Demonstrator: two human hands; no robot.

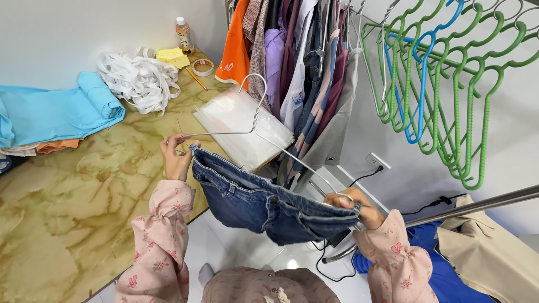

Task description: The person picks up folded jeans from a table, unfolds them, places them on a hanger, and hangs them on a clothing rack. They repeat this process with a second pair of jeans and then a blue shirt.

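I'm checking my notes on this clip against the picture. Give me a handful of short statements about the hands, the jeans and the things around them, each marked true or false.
1. Both hands hold blue jeans at the waistband. True: left hand at one end, right hand at the other.
2. The hanger at the jeans is green plastic. False: it is a metal wire hanger; the green hangers hang on the rack to the right.
3. A stack of clear plastic bags lies on the marble-patterned table. True.
4. The folded cloth at the table's left is red. False: the folded cloth is light blue.
5. A bottle stands by the wall. True.
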